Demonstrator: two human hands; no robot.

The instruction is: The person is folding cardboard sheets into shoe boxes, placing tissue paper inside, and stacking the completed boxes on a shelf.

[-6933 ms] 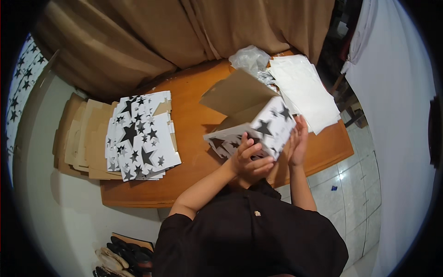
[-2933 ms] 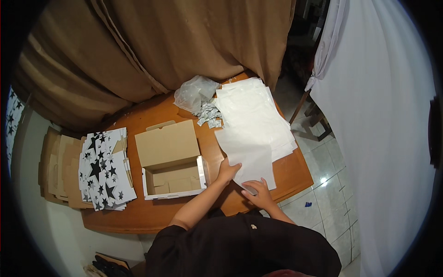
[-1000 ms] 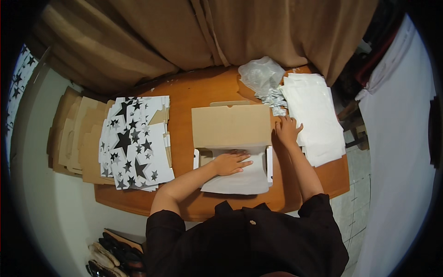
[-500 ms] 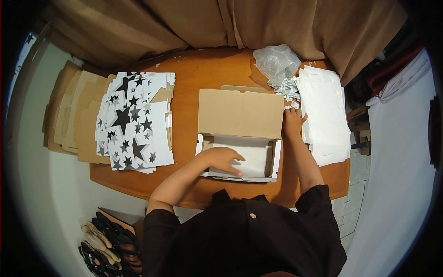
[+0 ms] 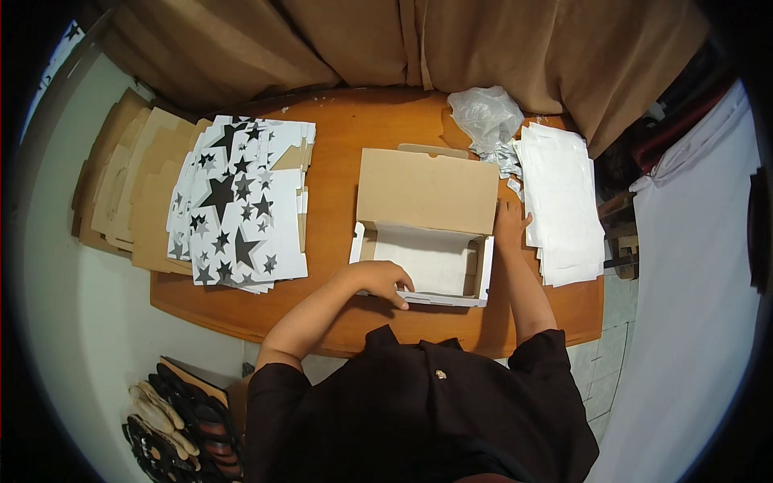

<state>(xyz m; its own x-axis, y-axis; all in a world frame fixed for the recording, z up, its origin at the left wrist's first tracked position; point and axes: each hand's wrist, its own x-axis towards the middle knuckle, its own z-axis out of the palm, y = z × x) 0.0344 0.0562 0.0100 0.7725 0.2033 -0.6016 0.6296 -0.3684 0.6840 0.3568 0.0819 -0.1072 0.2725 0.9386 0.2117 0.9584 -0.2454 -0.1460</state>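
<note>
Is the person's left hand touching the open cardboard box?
Touching. In the head view, the left hand rests on the front wall of the open cardboard box, its fingers curled over the rim, with no gap visible.

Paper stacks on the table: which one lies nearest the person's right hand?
The plain white stack at the table's right end, beside the right hand; the star-printed stack lies far left.

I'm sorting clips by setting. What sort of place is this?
Probably a small home or back-room packing workshop: a wooden table with stacks of flat star-printed boxes, an open box lined with white paper, and a pile of paper sheets.
</note>
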